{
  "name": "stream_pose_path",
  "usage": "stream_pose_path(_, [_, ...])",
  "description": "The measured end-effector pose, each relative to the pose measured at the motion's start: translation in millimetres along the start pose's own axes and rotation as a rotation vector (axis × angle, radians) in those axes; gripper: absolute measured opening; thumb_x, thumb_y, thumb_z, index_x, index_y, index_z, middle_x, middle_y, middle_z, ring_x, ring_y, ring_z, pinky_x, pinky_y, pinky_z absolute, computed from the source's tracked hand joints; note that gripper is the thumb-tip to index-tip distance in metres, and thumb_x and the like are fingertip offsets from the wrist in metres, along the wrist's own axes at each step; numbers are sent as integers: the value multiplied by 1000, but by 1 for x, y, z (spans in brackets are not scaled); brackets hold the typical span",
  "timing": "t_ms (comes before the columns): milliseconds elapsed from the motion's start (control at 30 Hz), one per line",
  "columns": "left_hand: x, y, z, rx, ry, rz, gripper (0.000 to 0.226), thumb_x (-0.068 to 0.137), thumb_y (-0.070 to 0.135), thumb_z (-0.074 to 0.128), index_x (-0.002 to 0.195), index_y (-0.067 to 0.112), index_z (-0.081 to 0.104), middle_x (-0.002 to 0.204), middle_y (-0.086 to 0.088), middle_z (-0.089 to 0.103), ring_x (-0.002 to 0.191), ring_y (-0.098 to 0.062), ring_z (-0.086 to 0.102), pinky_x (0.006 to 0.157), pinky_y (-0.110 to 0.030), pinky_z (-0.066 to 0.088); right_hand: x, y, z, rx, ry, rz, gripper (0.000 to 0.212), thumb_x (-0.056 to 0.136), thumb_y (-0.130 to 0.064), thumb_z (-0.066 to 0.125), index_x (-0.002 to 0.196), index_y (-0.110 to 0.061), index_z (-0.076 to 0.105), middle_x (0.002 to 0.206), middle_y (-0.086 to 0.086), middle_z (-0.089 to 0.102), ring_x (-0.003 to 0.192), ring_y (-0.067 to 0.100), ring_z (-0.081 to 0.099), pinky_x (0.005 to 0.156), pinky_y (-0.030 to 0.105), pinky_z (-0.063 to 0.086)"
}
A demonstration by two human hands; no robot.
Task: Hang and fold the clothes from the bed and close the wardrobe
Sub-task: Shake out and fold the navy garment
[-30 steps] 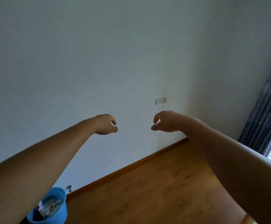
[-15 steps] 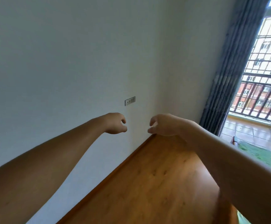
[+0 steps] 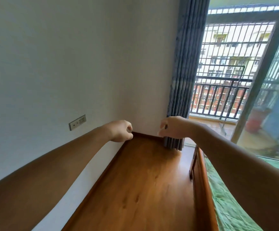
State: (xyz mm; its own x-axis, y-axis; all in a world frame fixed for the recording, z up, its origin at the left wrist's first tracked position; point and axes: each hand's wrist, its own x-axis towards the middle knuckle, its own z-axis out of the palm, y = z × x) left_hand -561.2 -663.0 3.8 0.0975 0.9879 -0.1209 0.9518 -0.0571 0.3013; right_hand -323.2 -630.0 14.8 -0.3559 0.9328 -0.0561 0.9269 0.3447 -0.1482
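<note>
When turning to the bed [image 3: 202,189] at four o'clock, uncurl left grip [image 3: 120,130] and right grip [image 3: 171,126], both loosely clenched on nothing near twelve o'clock. Scan the green sheet [image 3: 227,205] before reaching, then lift one garment by its shoulders. Cannot make out any clothes or the wardrobe yet.

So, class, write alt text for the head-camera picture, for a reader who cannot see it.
Two bare arms reach forward, left hand and right hand with fingers curled and holding nothing. Below them runs a wooden floor beside a white wall; a grey curtain and barred balcony lie ahead, a green-covered bed at right.
</note>
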Motion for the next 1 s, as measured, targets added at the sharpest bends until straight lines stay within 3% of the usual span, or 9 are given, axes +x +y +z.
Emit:
stream_pose_path(267, [192,50,-21,0,-37,169,47,97,38,57,142,24,51,140,-1,54,123,-21,53,101,-34,45,125,99,-27,24,10,97,38,94,-45,60,123,-20,64,116,3,63,101,21,60,89,38,56])
stream_pose_path(433, [326,76,-18,12,-69,308,47,96,41,59,140,26,53,136,2,58,115,-17,55,88,-28,41,213,161,-29,-6,37,172,37,99,-41,59,121,-12,67,115,9,66,102,25,63,84,31,53])
stream_pose_path(567, [441,89,-24,22,-75,391,45,95,42,59,138,27,54,131,3,59,108,-15,56,84,-28,41,300,207,-37,14,55,233,37,99,-39,60,122,-10,66,115,10,67,103,25,64,91,36,54])
stream_pose_path(667, [522,102,-39,32,-93,449,42,96,41,58,135,27,56,128,3,59,109,-17,57,85,-28,44,362,243,-53,30,87,281,37,99,-37,61,122,-8,65,113,11,67,98,24,64,85,35,54])
stream_pose_path(800, [620,134,-55,88,-97,530,35,96,36,57,129,23,60,122,1,61,105,-17,58,88,-31,51,426,301,-73,83,145,332,35,96,-40,65,123,-17,65,106,0,63,79,6,54,63,17,41])
stream_pose_path(933, [706,184,-53,96,-123,642,37,96,37,57,132,25,58,118,3,61,97,-13,56,74,-25,45,472,372,-86,128,167,449,42,93,-45,67,127,-20,62,99,-6,57,84,9,55,62,19,40])
stream_pose_path(1000, [749,212,-45,83,-144,676,41,96,36,59,136,26,56,122,1,60,97,-12,54,75,-24,43,491,413,-88,159,176,512,40,93,-46,67,124,-22,61,97,-6,56,80,7,53,63,21,42])
